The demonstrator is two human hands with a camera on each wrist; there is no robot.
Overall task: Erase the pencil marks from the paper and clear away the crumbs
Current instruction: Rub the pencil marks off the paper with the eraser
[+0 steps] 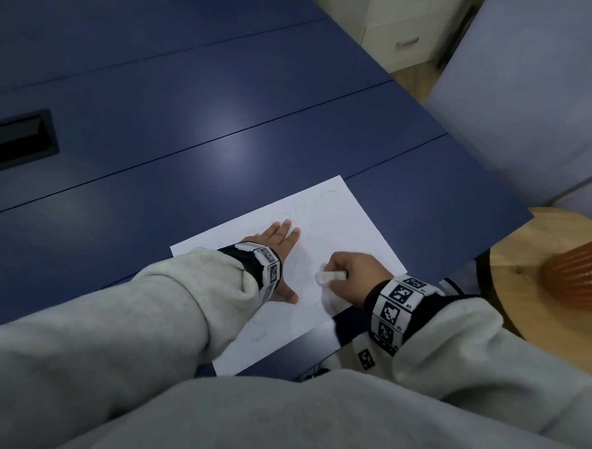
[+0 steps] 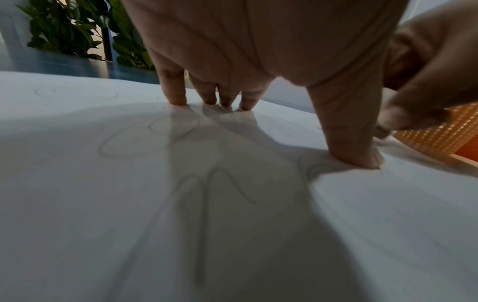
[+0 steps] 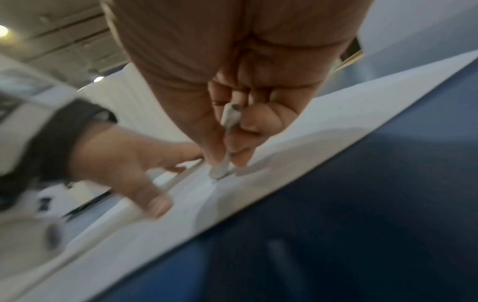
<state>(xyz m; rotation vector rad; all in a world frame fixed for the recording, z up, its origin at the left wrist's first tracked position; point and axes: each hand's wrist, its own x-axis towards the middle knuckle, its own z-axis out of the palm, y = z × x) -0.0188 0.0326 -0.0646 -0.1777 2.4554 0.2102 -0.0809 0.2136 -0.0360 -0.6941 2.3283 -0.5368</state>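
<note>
Paper (image 1: 349, 223) lies at table's (image 1: 190, 115) near right corner. Left hand (image 1: 279, 254) flat, fingers spread, pinning it. Right hand (image 1: 353, 275) pinches eraser (image 1: 326, 277) onto sheet. Pencil marks (image 2: 207, 183) remain; erasing unfinished, crumbs uncleared.

Smooth matt white paper (image 1: 349, 227) on a satin blue table (image 1: 190, 115), pale wooden stool (image 1: 518, 270)

The left hand (image 1: 279, 254) and its sleeve cover part of the paper's (image 1: 349, 227) pencil marks (image 2: 207, 183).

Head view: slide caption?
Left hand flat on white paper sheet; right hand rubs small white eraser on it.
</note>
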